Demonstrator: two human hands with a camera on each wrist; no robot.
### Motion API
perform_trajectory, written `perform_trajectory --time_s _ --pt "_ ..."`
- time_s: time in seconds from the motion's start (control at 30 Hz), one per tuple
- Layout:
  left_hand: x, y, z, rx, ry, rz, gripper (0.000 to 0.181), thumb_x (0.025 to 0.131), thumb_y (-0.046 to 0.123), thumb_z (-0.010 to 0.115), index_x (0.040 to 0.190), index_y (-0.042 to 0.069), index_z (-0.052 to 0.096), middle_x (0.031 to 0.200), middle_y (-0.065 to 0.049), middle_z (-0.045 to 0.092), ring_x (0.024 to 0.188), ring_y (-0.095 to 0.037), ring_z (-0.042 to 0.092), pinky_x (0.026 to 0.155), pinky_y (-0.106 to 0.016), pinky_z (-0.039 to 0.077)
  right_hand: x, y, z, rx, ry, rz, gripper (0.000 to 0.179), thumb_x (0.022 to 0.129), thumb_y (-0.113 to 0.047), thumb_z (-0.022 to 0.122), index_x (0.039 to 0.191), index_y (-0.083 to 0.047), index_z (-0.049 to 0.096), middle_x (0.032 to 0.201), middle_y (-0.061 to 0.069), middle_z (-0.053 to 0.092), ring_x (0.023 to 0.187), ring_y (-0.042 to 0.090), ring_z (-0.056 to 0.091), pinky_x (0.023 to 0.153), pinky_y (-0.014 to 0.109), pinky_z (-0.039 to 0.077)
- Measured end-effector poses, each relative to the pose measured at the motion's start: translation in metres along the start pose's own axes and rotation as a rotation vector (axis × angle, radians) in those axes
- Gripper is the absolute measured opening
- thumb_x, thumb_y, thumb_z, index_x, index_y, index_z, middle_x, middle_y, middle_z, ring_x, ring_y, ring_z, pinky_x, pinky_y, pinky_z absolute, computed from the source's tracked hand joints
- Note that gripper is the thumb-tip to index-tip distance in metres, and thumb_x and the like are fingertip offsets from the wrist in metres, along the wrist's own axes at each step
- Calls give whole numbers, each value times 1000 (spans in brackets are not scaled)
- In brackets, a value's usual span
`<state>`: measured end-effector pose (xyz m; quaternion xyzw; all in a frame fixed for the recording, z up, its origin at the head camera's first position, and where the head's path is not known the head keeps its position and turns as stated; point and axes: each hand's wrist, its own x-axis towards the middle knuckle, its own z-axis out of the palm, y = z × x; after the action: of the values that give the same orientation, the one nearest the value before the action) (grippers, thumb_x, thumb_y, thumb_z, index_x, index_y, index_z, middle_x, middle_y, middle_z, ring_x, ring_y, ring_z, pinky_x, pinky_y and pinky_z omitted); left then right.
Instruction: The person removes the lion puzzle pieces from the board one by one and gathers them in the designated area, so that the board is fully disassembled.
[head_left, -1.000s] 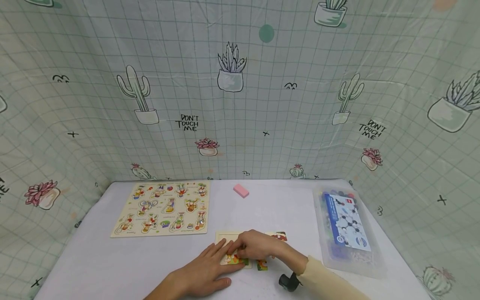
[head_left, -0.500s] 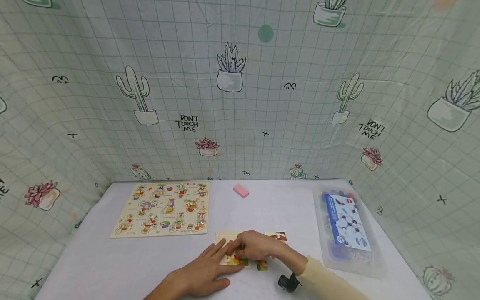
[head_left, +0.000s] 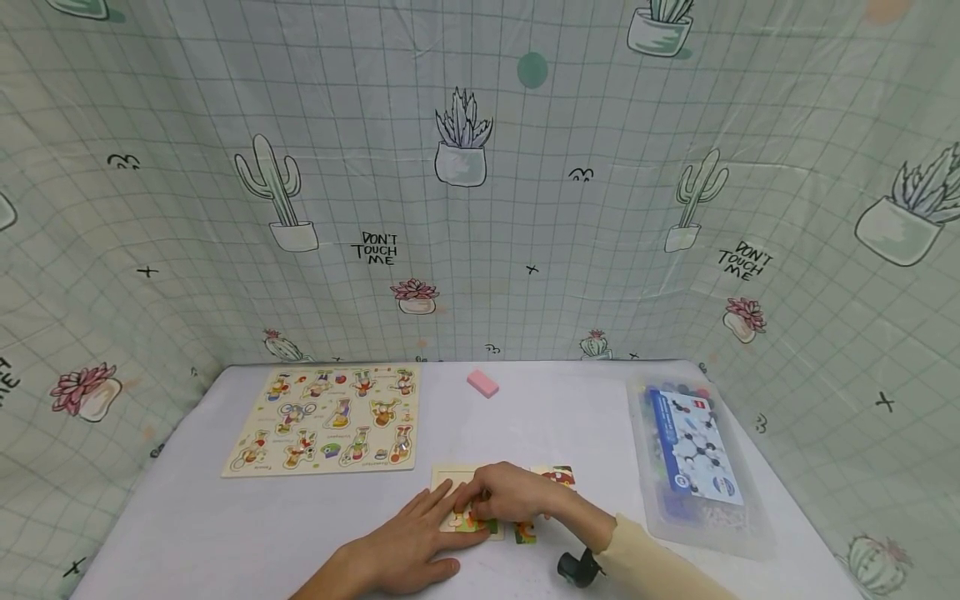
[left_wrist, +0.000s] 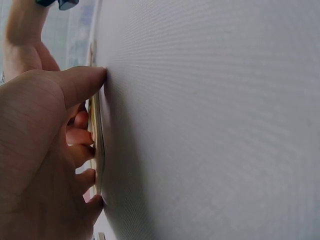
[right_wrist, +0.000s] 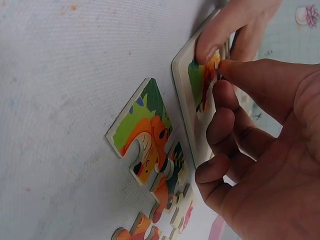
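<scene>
A small wooden jigsaw board [head_left: 444, 475] lies near the front of the table, with a colourful picture partly filling its recess. My left hand [head_left: 408, 546] rests on its left and near side, fingers spread; one finger presses the near part of the picture. Above the board, my right hand [head_left: 510, 490] is bent over it. In the right wrist view, its thumb and forefinger pinch the thin edge of a jigsaw piece [right_wrist: 216, 66], mostly hidden by the fingers. Beside the board lie loose jigsaw pieces [right_wrist: 145, 137] with orange and green animal pictures.
A larger wooden picture board [head_left: 326, 421] lies at the back left. A pink eraser-like block [head_left: 482, 383] is at the back middle. On the right lies a clear plastic case [head_left: 697, 467]. A black object [head_left: 576, 569] is by the right wrist. Patterned cloth hangs behind.
</scene>
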<state>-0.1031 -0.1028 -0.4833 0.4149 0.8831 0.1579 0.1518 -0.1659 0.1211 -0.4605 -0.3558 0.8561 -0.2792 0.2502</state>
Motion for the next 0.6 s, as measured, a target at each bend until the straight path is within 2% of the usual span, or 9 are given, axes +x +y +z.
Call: perform_trajectory --time_s 0.6 --pt "1 -1 -3 -6 2 10 48 104 39 50 150 45 44 166 -14 21 154 -37 14 116 -63 23 1 1 3 53 25 42 18 91 -9 70 105 -16 79 89 -14 61 78 1 51 76 21 45"
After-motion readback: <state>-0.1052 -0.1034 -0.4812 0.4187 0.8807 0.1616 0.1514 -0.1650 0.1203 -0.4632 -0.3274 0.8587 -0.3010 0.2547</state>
